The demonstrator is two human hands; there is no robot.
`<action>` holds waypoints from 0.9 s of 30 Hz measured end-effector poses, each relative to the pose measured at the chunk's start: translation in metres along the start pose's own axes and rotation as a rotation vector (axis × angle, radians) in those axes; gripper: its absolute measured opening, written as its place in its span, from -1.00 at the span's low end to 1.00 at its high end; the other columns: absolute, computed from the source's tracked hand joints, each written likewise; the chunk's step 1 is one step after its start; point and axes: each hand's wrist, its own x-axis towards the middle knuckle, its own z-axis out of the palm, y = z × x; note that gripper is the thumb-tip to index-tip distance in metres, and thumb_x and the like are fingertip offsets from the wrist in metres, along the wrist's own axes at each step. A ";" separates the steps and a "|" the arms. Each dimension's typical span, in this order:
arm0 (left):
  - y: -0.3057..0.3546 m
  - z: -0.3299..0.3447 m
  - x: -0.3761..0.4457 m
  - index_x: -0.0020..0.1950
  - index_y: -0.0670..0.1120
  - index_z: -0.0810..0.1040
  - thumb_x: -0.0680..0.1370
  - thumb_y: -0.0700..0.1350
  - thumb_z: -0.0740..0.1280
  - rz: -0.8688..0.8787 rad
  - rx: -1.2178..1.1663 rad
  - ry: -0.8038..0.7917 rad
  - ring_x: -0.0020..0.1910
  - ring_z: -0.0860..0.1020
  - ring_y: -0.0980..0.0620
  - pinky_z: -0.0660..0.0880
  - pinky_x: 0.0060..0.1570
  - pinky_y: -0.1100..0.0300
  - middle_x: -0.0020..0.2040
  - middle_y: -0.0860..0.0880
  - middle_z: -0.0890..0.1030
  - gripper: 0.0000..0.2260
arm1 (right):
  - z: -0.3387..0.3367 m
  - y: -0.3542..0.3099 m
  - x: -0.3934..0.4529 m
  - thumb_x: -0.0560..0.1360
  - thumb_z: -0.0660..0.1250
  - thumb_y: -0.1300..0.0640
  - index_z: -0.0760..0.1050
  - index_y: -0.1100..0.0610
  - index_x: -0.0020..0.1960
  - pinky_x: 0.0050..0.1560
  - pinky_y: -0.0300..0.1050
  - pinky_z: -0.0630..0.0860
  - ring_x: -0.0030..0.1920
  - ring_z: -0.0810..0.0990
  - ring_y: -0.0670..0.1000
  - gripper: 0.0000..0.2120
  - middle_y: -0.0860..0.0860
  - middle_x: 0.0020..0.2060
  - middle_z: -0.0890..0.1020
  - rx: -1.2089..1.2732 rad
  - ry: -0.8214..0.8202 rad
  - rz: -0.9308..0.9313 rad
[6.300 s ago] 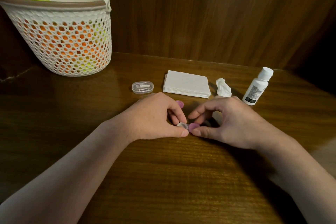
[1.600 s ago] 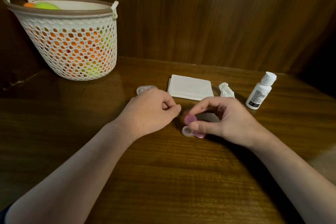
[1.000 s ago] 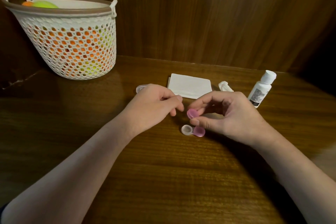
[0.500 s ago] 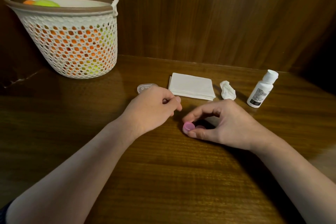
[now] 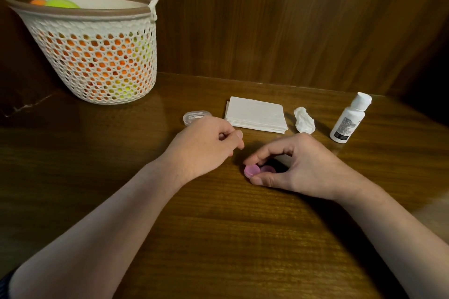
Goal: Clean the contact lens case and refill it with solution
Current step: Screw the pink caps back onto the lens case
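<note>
Right hand [image 5: 295, 165] pinching pink cap [image 5: 251, 170] onto lens case [image 5: 267, 169] on counter [image 5: 218, 238], likely screwing it down to seal. Left hand [image 5: 206, 145] resting beside, loosely curled, empty. Bottle [image 5: 349, 117] upright nearby.

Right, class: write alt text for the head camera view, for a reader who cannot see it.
A person's right hand pinches a pink cap on a contact lens case on a wooden table, while the left hand rests loosely beside it. Behind lie folded tissues, a crumpled tissue, a white bottle and a basket.
</note>
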 end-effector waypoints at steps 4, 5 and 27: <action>0.000 -0.001 0.001 -0.03 0.22 0.70 0.71 0.13 0.31 0.007 0.014 0.014 -0.17 0.67 0.12 0.60 -0.21 0.17 -0.19 0.17 0.70 -0.80 | -0.009 0.004 -0.001 0.35 0.66 -0.22 0.64 -0.35 0.27 0.28 -0.26 0.45 0.23 0.61 -0.33 -0.49 -0.41 0.16 0.68 -0.054 -0.028 0.042; 0.000 -0.002 0.001 0.00 0.21 0.70 0.69 0.13 0.33 0.013 0.002 0.019 -0.17 0.66 0.16 0.57 -0.23 0.20 -0.16 0.17 0.69 -0.84 | -0.013 0.006 -0.002 0.34 0.67 -0.24 0.61 -0.38 0.28 0.28 -0.23 0.46 0.25 0.59 -0.35 -0.47 -0.43 0.19 0.65 -0.049 -0.048 0.059; 0.002 0.003 -0.005 0.06 0.21 0.70 0.43 0.29 0.57 0.199 0.136 -0.188 -0.29 0.53 0.52 0.31 -0.51 0.56 -0.10 0.24 0.70 -0.71 | -0.018 0.014 -0.002 0.43 0.64 -0.15 0.69 -0.28 0.05 0.16 -0.16 0.49 0.12 0.66 -0.25 -0.76 -0.29 0.01 0.74 -0.011 -0.073 0.070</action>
